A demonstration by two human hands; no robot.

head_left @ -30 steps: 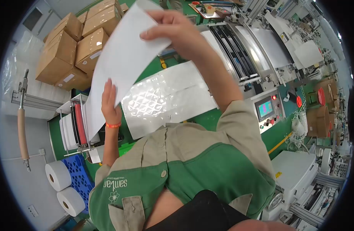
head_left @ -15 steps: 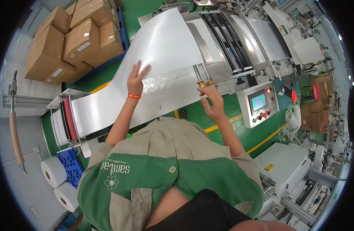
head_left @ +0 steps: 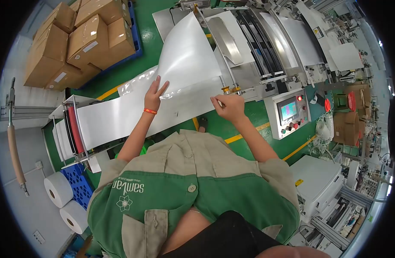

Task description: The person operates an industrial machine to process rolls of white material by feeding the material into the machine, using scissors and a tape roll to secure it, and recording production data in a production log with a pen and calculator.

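A white sheet (head_left: 189,51) curves up over the long white web (head_left: 115,118) on the machine's table, with clear film showing beneath it. My left hand (head_left: 153,95), a red band at its wrist, rests at the sheet's lower left edge with its fingers spread. To the right, my right hand (head_left: 228,106) is closed with its fingers curled together, close to the table's front edge and below the brass-coloured fittings (head_left: 231,90) on the metal rods. What its fingers hold, if anything, is too small to make out.
A control panel (head_left: 288,112) with a lit screen stands at the right. Red and black rollers (head_left: 75,129) are at the left end. Cardboard boxes (head_left: 88,41) are stacked at the upper left, white rolls (head_left: 58,190) at the lower left, and a white cabinet (head_left: 318,180) at the lower right.
The white sheet has narrowed and drawn back from the left, uncovering clear film. My right hand has closed and moved slightly left. My left hand has shifted a little downward.
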